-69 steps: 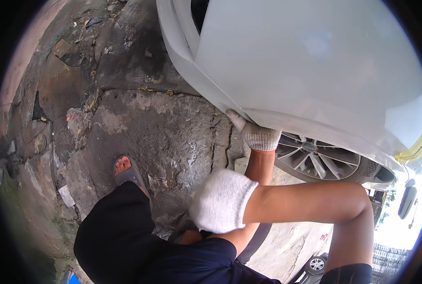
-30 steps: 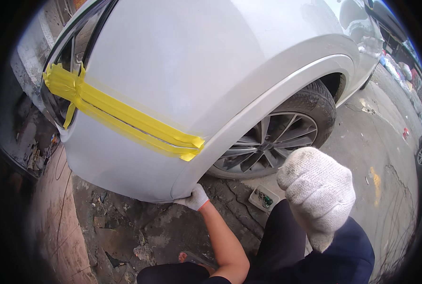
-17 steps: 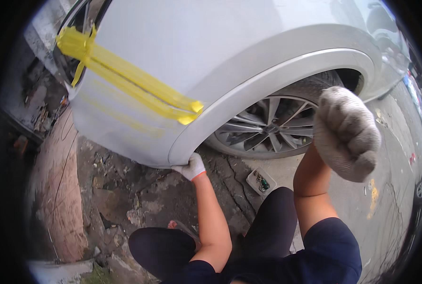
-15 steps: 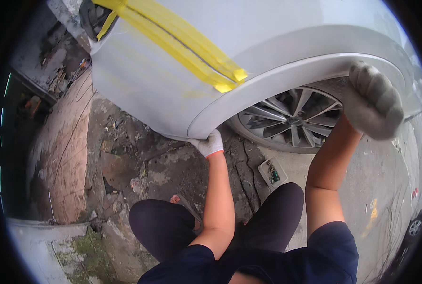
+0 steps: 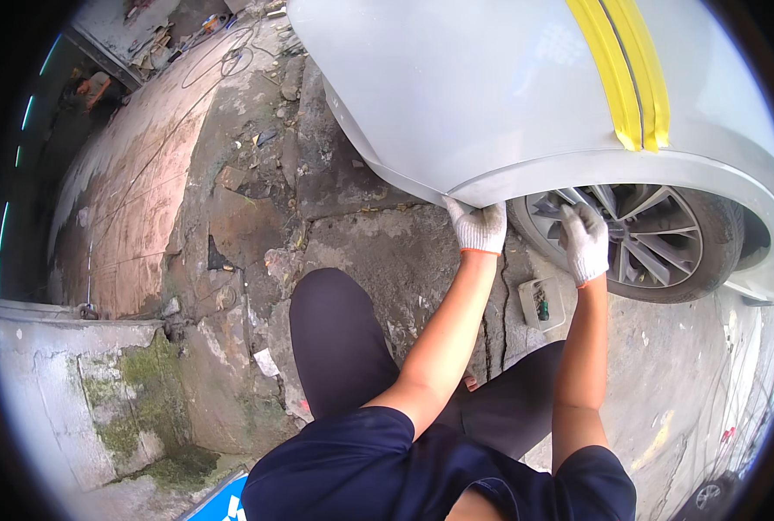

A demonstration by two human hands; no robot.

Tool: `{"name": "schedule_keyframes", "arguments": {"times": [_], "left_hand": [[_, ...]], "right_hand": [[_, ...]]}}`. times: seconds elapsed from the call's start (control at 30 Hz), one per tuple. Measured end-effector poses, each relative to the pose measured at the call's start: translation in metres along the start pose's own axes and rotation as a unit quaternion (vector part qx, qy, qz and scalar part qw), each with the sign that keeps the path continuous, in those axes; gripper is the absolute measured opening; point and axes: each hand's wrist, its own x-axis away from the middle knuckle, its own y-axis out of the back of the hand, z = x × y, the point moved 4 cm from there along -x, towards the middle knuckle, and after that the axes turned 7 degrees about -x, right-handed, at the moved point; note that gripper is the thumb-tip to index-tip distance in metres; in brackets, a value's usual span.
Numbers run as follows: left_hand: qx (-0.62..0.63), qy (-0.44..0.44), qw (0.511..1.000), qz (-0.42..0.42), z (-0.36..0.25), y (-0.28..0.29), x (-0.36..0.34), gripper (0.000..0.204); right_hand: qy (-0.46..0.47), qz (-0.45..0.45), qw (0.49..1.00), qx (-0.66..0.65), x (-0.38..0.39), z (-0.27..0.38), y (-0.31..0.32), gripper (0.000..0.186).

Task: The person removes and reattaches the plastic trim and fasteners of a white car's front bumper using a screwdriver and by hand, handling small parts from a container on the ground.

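Note:
The silver-grey car bumper [image 5: 439, 113] curves across the upper middle, its wheel arch edge over a spoked wheel [image 5: 656, 234]. My left hand [image 5: 480, 228], in a white knit glove, is closed on the bumper's lower corner where the arch begins; some fingers are hidden behind the edge. In a matching glove, my right hand [image 5: 586, 241] is in front of the wheel, just below the arch lip. Its fingers are curled, and whether anything is in them cannot be made out. Yellow masking tape [image 5: 621, 74] runs in two strips along a dark seam above the arch.
A small pale tray [image 5: 530, 306] with a dark green item stands on the cracked concrete beside the wheel. At left are a mossy low wall [image 5: 100, 382] and a reddish slab [image 5: 135, 208] with a cable over it. Another car's wheel [image 5: 708, 497] shows at lower right.
My right hand has come down and left from the arch's right side to in front of the wheel. My left hand still grips the bumper corner. The view has shifted left.

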Motion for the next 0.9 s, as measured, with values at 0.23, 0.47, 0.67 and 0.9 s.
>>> {"name": "schedule_keyframes", "arguments": {"times": [0.23, 0.47, 0.67, 0.9], "left_hand": [[-0.263, 0.144, 0.897, -0.326, -0.038, 0.038, 0.045, 0.058], [-0.445, 0.292, 0.81, -0.245, -0.088, 0.05, 0.013, 0.024], [-0.452, 0.257, 0.783, -0.341, -0.107, 0.032, 0.019, 0.02], [-0.511, 0.355, 0.716, -0.316, -0.072, 0.066, 0.033, 0.013]], "right_hand": [[-0.086, 0.127, 0.933, 0.325, -0.001, -0.009, -0.055, 0.04], [-0.003, 0.036, 0.952, 0.305, -0.031, -0.04, -0.114, 0.047], [-0.072, -0.008, 0.898, 0.434, -0.005, -0.044, -0.127, 0.055], [-0.246, 0.315, 0.723, 0.563, 0.002, -0.021, -0.102, 0.044]]}}
